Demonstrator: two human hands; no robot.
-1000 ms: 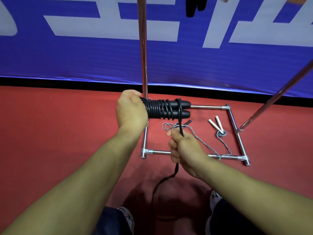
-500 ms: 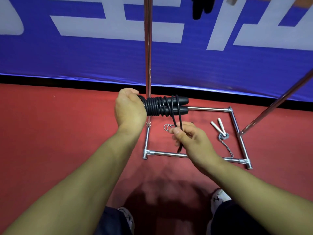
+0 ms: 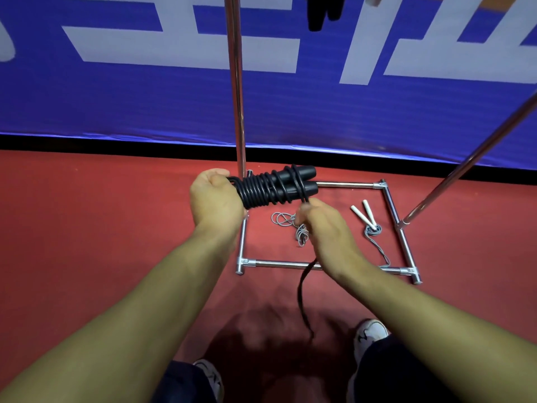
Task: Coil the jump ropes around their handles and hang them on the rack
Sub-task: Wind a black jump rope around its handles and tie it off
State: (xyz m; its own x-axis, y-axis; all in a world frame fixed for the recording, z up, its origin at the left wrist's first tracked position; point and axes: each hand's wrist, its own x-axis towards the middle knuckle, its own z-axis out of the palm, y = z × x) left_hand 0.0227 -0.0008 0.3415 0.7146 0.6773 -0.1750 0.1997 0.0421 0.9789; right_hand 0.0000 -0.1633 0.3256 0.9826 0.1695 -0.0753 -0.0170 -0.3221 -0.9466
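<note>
My left hand (image 3: 216, 200) grips one end of two black jump-rope handles (image 3: 302, 181) held side by side and level, with several turns of black rope (image 3: 258, 189) coiled around them. My right hand (image 3: 325, 228) sits just below the handles' free ends, pinching the black rope where it leaves the last turn. The loose rope tail (image 3: 302, 298) hangs from that hand toward the floor between my feet. A second jump rope with white handles (image 3: 363, 213) and thin grey cord (image 3: 300, 232) lies on the floor inside the rack's base.
The chrome rack has a square base frame (image 3: 279, 263) on the red floor, an upright pole (image 3: 236, 97) right behind my left hand and a slanted pole (image 3: 470, 158) at right. Something black (image 3: 319, 13) hangs at the top edge. A blue banner wall stands behind. My shoes (image 3: 369, 335) are below.
My right hand has carried the rope around the handles again and come up close under their free ends. The loose tail now trails down toward my feet.
</note>
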